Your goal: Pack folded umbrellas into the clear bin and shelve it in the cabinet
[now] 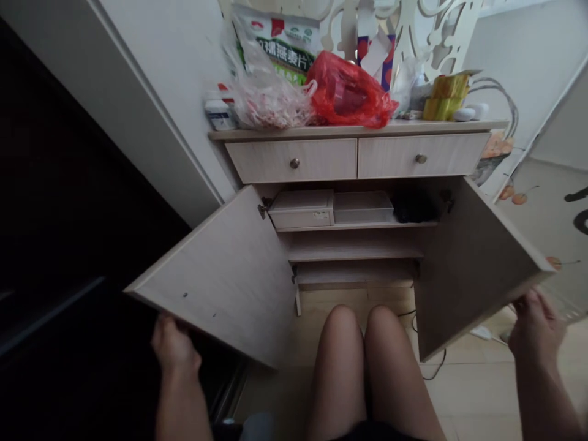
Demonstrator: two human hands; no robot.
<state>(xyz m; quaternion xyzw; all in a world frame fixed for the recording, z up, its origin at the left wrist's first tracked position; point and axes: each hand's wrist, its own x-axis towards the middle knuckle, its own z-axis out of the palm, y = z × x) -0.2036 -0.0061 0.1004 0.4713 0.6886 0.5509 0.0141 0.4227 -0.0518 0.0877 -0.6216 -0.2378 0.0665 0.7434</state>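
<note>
At the pale cabinet [441,127], left door [220,269] and right door [478,269] stand open

Flat and faintly grained, the two panels angle outward. The left hand [174,346] curls at the left door's near edge, the right hand [535,327] at the right door's; the fingertips are hidden behind, so I cannot tell whether either hand is clamped on. Inside, boxy bins [301,208] and a soft dark bundle [413,207] sit on the upper shelf [358,227]. Round metal knobs [294,163] dot the drawers [395,158]. On top, a crinkled red bag [346,92] lies beside a wrinkled clear bag [275,104], glossy yellow rolls [448,95] farther right. Scrolled white lattice [408,37] rises behind. Below, a thin cable [434,372] bends across pale floor [459,398] near bare knees [342,343].
</note>
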